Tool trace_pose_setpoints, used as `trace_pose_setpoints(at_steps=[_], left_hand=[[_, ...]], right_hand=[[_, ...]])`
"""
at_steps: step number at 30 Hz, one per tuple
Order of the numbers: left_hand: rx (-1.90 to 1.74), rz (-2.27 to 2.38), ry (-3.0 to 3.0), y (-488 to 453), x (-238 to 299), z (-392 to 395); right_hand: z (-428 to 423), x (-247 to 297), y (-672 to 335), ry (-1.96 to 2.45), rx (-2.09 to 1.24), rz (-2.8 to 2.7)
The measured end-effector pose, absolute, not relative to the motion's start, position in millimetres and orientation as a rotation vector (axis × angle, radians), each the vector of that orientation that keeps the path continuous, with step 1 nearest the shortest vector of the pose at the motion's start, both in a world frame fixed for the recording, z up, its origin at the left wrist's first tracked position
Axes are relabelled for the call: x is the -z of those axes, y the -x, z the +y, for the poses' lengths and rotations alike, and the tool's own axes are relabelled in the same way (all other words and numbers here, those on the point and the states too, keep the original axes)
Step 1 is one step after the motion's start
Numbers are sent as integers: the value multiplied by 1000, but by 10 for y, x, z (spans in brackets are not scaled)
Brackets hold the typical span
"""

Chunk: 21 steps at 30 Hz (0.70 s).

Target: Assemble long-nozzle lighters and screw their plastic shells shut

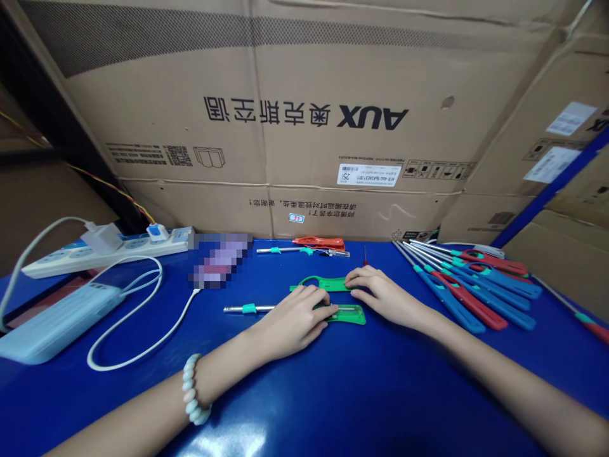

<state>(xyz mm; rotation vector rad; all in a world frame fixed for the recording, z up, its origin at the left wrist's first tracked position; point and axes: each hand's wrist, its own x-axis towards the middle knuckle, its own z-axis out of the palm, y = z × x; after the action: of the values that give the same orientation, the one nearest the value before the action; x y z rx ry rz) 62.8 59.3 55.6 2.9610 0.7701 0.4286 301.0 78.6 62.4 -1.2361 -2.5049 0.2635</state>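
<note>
On the blue table lies a gas lighter (248, 309) with a long metal tube, a teal collar and a green handle, its handle open to show the inner parts. My left hand (302, 317), wearing a beaded bracelet, rests over the lighter with its fingers curled onto the handle. Just beyond it lies a loose green handle shell (328, 284) with a looped guard at its left end. My right hand (380, 293) has its thumb and fingers closed on the right end of that shell. A thin screwdriver (365, 257) with a red handle stands out behind my right hand.
Several red and blue lighters (471, 298) lie fanned out at the right. Orange shells (318, 242) and another metal tube (266, 251) lie at the back. Left are a power strip (109, 251), a power bank (61, 324) and a white cable (92, 346). A cardboard sheet (285, 152) walls the back.
</note>
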Motion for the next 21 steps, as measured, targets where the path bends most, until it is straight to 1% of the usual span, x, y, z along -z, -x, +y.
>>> trace_pose_setpoints(at_steps=[2,6,9,18,21], left_hand=[[-430,767,-2956,-630,-557,596],[-443,765,-2949,-633,-555,604],[-459,761,-2953,-632,-548,608],[-469,749,-2961,-639,-544,605],[-487,741,-2959,-638,-542,608]], right_hand=[[791,-627,-2998,1270,-199,-2476],[827,-594,-2943,1316,75,-2452],[874,-548,-2920,1293,208,-2498],[911,-499,-2905,1298,400,-2585],[894,-509,-2891,1286,391,-2552]])
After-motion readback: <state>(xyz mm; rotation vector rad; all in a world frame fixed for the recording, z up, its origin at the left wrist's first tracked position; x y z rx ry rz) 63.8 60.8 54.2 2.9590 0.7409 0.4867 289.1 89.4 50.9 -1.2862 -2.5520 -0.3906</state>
